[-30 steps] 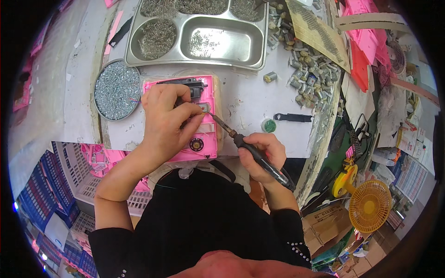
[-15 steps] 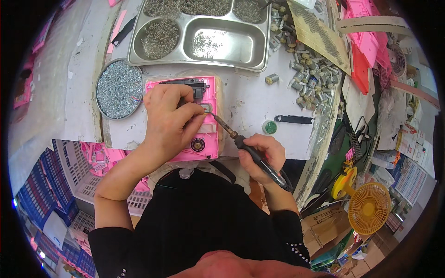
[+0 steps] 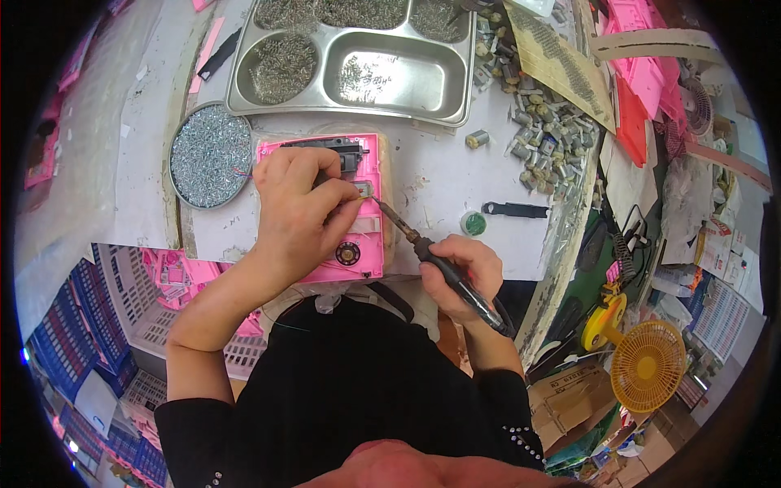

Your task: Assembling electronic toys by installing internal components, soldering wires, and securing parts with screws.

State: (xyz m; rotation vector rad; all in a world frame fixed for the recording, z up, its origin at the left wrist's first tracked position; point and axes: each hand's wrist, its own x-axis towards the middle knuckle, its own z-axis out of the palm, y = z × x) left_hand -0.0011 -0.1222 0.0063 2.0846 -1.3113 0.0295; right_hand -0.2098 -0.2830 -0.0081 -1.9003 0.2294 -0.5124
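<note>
A pink plastic housing point(image 3: 370, 236) lies in front of me on a pale pad. Inside it sit a black part point(image 3: 350, 154), a small metal motor point(image 3: 362, 189) and a round black piece point(image 3: 348, 254). My left hand point(image 3: 297, 199) rests over the housing's left side, thumb and forefinger pinched at the motor; what they hold is hidden. Thin coloured wire ends point(image 3: 240, 172) stick out beside that hand. My right hand point(image 3: 464, 272) is closed round the dark handle of a soldering iron point(image 3: 439, 259), whose tip points at the motor's right end.
A steel compartment tray point(image 3: 346, 104) with small metal parts stands beyond the housing. A round dish of screws point(image 3: 210, 156) is at its left. Rightward lie loose small motors point(image 3: 541, 134), a small green-filled pot point(image 3: 473, 223) and a black strip point(image 3: 515, 210). A yellow fan point(image 3: 648, 366) stands lower right.
The soldering iron's tip has shifted slightly right, away from the motor's end. My left hand keeps almost the same place.
</note>
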